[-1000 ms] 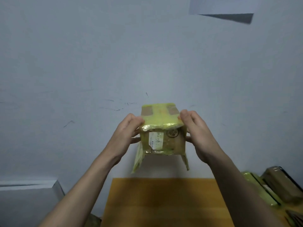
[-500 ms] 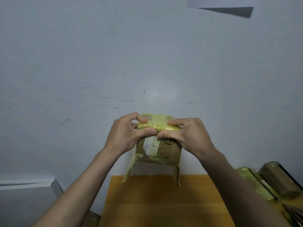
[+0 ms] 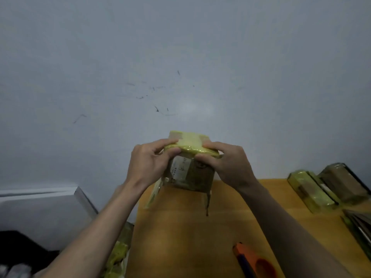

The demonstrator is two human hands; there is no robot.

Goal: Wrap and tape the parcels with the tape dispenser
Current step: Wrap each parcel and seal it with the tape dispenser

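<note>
I hold a small cardboard parcel [image 3: 190, 171] with a white label above the far edge of the orange table [image 3: 180, 237]. Yellow tape [image 3: 190, 144] runs over its top, and loose tape ends hang from its lower corners. My left hand [image 3: 148, 165] grips the parcel's left side, thumb pressed on the tape at the top front edge. My right hand [image 3: 224, 163] grips the right side, its fingers curled over the same edge. An orange tape dispenser [image 3: 253, 261] lies on the table near me, partly behind my right forearm.
Several taped parcels [image 3: 325, 187] lie along the table's right side. More yellow-wrapped packages [image 3: 118, 255] sit below the table's left edge. A grey wall stands right behind the table. A white surface [image 3: 40, 207] and dark items fill the lower left.
The view has tilted down, so the dispenser and more of the table show. My thumbs have slid apart along the taped front edge, and the parcel sits slightly lower, nearer the table.
</note>
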